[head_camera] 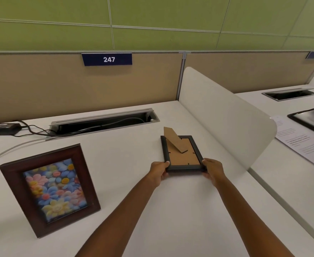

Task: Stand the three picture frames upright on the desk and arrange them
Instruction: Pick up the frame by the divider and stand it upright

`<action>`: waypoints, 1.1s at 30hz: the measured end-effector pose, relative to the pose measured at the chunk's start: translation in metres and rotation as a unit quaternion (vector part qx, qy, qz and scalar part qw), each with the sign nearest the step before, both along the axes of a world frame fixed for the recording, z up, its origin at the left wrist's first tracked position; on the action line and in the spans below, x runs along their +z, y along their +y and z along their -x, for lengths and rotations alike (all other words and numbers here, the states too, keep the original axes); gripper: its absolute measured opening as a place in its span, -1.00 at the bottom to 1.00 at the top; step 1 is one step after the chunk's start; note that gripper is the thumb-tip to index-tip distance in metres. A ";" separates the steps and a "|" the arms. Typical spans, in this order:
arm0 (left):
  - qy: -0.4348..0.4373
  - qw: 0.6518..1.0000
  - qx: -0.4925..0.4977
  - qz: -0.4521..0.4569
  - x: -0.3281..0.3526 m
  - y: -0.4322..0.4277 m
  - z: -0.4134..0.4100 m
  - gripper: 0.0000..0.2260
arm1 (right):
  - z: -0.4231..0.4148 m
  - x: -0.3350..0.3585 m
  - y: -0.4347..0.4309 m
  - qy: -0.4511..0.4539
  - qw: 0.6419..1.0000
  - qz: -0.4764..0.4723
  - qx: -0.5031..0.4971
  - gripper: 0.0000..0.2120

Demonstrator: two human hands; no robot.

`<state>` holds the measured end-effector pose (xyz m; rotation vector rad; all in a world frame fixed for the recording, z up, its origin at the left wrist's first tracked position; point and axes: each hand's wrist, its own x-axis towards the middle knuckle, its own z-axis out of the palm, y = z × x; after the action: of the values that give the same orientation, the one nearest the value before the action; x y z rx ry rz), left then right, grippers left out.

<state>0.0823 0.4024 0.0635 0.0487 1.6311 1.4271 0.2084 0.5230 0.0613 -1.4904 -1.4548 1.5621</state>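
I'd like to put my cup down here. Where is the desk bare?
Bare desk lies between the brown frame and the black frame, and in front near both arms. It is crowded at the back left, with the adapter and cables by the cable tray.

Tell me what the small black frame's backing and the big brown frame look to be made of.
Small black picture frame: its backing board and fold-out stand look like plain brown cardboard or fibreboard, matte and unpainted; the rim could be plastic or painted wood. Large dark brown picture frame: apparently stained wood or wood-look, with faint grain and a slight sheen.
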 end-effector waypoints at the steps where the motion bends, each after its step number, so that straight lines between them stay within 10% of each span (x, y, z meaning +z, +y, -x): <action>1: 0.003 1.000 0.003 0.004 0.001 0.000 0.000 -0.74 | -0.002 0.001 0.001 0.019 1.000 0.020 -0.005 -0.74; 13: -0.066 0.991 0.049 -0.107 0.035 -0.015 -0.008 -0.85 | -0.023 0.019 -0.009 0.220 0.975 -0.017 0.032 -0.74; 25: -0.170 0.966 0.058 -0.183 0.080 -0.066 -0.027 -0.86 | -0.018 0.016 -0.030 0.106 0.938 -0.271 0.190 -0.73; 33: -0.049 0.985 0.008 -0.164 0.100 -0.101 -0.004 -0.65 | -0.003 0.038 -0.058 0.160 0.917 -0.317 0.183 -0.89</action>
<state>0.0861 0.3014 0.1634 0.1524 1.3062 1.6711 0.2113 0.4647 0.0992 -0.5832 -1.8622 1.2562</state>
